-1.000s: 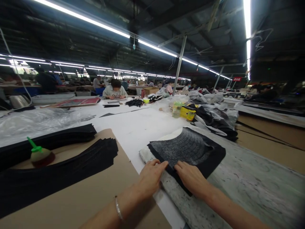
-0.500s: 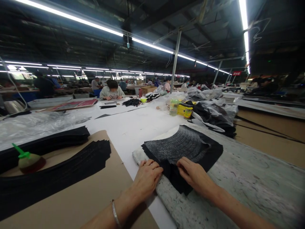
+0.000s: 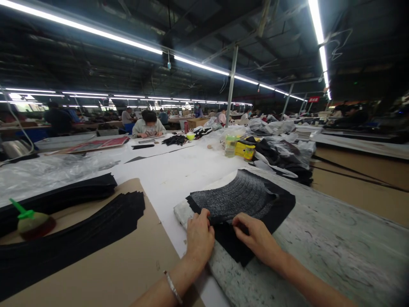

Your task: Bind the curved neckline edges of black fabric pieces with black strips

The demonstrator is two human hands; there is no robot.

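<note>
A fanned stack of dark curved fabric pieces [image 3: 243,200] lies on a speckled grey slab [image 3: 319,251] in front of me. My left hand [image 3: 200,236] rests at the stack's near left edge with fingers curled onto the top grey piece. At the near edge, my right hand [image 3: 255,238] has its fingers bent and pinching the black fabric. Both wrists come in from the bottom of the picture.
Long black strips [image 3: 73,230] lie on brown cardboard at the left beside a green-capped glue bottle [image 3: 30,219]. Clear plastic sheeting [image 3: 47,168], a jar [image 3: 230,146], a yellow box [image 3: 244,149] and bagged dark goods [image 3: 281,155] sit further back. A seated person [image 3: 148,124] works opposite.
Both hands went from lying flat on the stack's edge to curling and pinching the fabric. The near edge of the pieces has been pulled slightly toward me.
</note>
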